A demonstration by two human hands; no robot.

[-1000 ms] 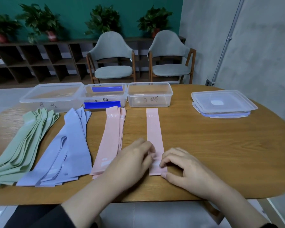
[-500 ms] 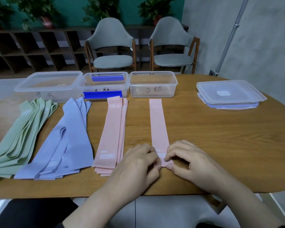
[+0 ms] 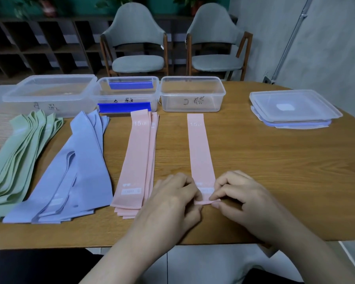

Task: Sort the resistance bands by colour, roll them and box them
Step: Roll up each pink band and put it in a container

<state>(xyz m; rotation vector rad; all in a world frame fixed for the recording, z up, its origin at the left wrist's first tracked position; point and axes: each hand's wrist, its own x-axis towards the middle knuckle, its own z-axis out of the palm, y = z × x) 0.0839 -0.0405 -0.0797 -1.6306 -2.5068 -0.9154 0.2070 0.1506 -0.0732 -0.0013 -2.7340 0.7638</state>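
Note:
A single pink band (image 3: 200, 152) lies lengthwise on the wooden table (image 3: 275, 171). Its near end is folded up into a small roll. My left hand (image 3: 172, 203) pinches that end from the left and my right hand (image 3: 240, 199) pinches it from the right. To the left lie a pile of pink bands (image 3: 138, 160), a pile of lilac-blue bands (image 3: 78, 171) and a pile of green bands (image 3: 19, 158). Behind them stand three clear boxes: a large left box (image 3: 49, 95), a middle box (image 3: 129, 93) with blue clips, and a right box (image 3: 193, 95).
A stack of clear lids (image 3: 293, 108) sits at the right of the table. Two grey chairs (image 3: 137, 39) stand behind the table, with dark shelving at the back left. The table's near edge runs just under my wrists.
The camera has tilted down and closer. My fingers have turned the near end of the single pink band up into a first small fold. The piles and boxes have not moved.

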